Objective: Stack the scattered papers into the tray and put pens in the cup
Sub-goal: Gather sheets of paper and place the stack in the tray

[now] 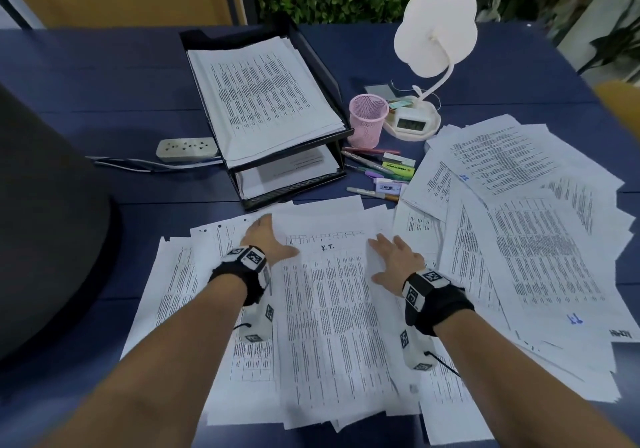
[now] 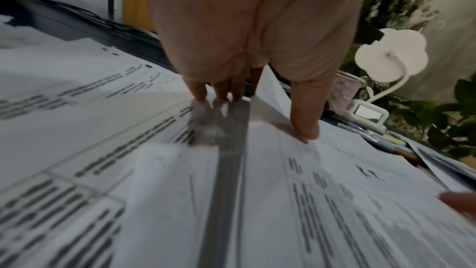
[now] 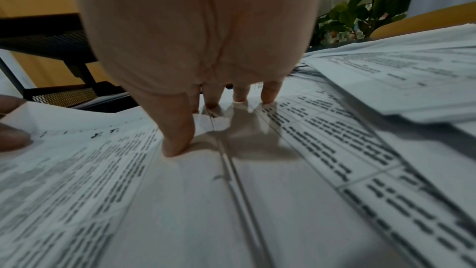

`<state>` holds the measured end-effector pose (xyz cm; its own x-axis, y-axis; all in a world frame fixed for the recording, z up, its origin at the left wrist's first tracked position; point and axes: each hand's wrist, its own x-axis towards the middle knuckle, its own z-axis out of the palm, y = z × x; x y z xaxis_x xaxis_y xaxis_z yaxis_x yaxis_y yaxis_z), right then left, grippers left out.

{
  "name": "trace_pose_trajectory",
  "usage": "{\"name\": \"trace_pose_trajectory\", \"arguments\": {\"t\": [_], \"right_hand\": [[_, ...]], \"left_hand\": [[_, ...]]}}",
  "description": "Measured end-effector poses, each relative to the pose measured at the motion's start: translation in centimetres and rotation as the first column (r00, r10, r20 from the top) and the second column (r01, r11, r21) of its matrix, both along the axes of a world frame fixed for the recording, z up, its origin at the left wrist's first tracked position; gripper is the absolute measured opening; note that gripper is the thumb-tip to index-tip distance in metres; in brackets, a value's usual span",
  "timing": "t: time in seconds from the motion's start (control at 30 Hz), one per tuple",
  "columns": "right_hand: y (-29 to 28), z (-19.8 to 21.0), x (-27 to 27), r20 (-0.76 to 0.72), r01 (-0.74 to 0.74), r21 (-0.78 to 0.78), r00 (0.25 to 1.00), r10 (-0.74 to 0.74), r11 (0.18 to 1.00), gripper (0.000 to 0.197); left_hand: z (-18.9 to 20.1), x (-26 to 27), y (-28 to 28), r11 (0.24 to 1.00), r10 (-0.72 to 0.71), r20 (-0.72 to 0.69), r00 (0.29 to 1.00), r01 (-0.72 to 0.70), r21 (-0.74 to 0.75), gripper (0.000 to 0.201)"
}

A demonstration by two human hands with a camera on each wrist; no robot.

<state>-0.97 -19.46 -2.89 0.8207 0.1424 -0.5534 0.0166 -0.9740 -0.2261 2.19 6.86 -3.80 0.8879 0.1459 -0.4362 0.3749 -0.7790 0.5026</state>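
Note:
Printed papers (image 1: 329,292) lie scattered over the near half of the blue table, with a second heap (image 1: 519,222) to the right. My left hand (image 1: 270,240) straddles the left edge of the top sheets: the thumb (image 2: 306,129) lies on top, and the fingers (image 2: 198,93) touch the sheets below beside the raised edge. My right hand (image 1: 394,257) rests flat and spread on the right side of the same sheets, thumb (image 3: 177,148) pressing down. The black two-tier tray (image 1: 304,49) behind holds stacked papers. A pink mesh cup (image 1: 368,120) stands to its right, with pens and highlighters (image 1: 374,170) lying in front of it.
A white lamp (image 1: 433,42) with a small clock in its base stands behind the cup. A power strip (image 1: 187,148) with cables lies left of the tray. A large dark rounded object (image 1: 41,222) fills the left side. Plants line the far edge.

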Motion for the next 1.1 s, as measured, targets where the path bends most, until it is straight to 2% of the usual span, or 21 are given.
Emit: {"name": "trace_pose_trajectory", "arguments": {"t": [0.07,0.13,0.17,0.27,0.33,0.53,0.6,0.67,0.73,0.8,0.87,0.93,1.0,1.03,1.07,1.1], "right_hand": [[0.0,0.0,0.0,-0.005,-0.002,0.006,1.000,0.002,1.000,0.074],[0.0,0.1,0.0,-0.018,0.001,0.007,1.000,-0.001,1.000,0.074],[-0.1,0.2,0.0,-0.025,0.001,0.007,1.000,-0.001,1.000,0.074],[0.0,0.3,0.2,-0.031,0.000,0.007,1.000,0.001,1.000,0.074],[0.0,0.4,0.3,-0.032,-0.001,-0.002,0.999,0.001,1.000,0.075],[0.1,0.4,0.3,-0.038,0.005,-0.004,0.999,-0.005,1.000,0.074],[0.0,0.3,0.3,-0.040,0.013,0.004,0.999,-0.013,1.000,0.075],[0.0,0.2,0.3,-0.034,0.017,0.012,0.999,-0.016,1.000,0.076],[-0.1,0.1,0.3,-0.021,0.030,0.017,0.999,-0.030,0.999,0.076],[-0.2,-0.2,0.2,-0.006,0.062,0.032,0.998,-0.062,0.998,0.081],[-0.2,-0.4,0.2,-0.014,0.083,0.043,0.996,-0.083,0.996,0.086],[-0.1,-0.3,0.3,-0.030,0.107,0.045,0.994,-0.106,0.993,0.091],[-0.1,0.3,0.3,-0.033,0.161,0.109,0.987,-0.158,0.981,0.097],[-0.2,0.6,0.4,-0.030,0.216,0.200,0.976,-0.214,0.956,0.100],[-0.3,1.0,0.5,-0.040,0.291,0.321,0.955,-0.295,0.901,0.102],[-0.4,1.6,0.6,-0.066,0.371,0.450,0.921,-0.385,0.812,0.101]], "left_hand": [[-0.1,0.6,0.2,0.990,0.036,0.026,0.999,-0.032,-0.137,0.081],[-0.2,0.8,0.1,0.983,0.054,0.055,0.997,-0.044,-0.178,0.073],[-0.4,0.9,0.0,0.990,0.033,0.064,0.997,-0.024,-0.142,0.075],[-0.7,1.0,0.3,0.990,-0.103,0.028,0.994,0.100,0.101,0.086],[-0.6,0.9,0.5,0.984,-0.126,0.008,0.992,0.123,0.131,0.089],[0.8,0.7,0.1,0.986,-0.122,0.043,0.992,0.126,-0.113,0.092],[1.2,0.2,-0.5,0.969,-0.026,0.113,0.993,0.053,-0.241,0.091],[1.5,-0.7,-1.1,0.909,0.175,0.169,0.970,-0.093,-0.407,0.090],[1.6,-2.0,-1.1,0.802,0.396,0.122,0.910,-0.279,-0.528,0.084],[1.2,-3.3,-0.7,0.742,0.478,0.009,0.878,-0.398,-0.540,0.073],[0.9,-4.5,-0.5,0.816,0.350,-0.074,0.934,-0.343,-0.465,0.061],[0.6,-5.6,-0.7,0.875,0.219,-0.060,0.974,-0.223,-0.429,0.047],[1.1,-6.2,-0.9,0.850,0.257,0.004,0.966,-0.224,-0.477,0.039],[1.6,-6.4,-0.7,0.826,0.289,0.034,0.957,-0.232,-0.514,0.037],[2.4,-6.4,-0.4,0.795,0.319,0.052,0.946,-0.238,-0.558,0.036],[3.1,-6.3,0.1,0.762,0.340,0.066,0.938,-0.233,-0.605,0.035]]}}
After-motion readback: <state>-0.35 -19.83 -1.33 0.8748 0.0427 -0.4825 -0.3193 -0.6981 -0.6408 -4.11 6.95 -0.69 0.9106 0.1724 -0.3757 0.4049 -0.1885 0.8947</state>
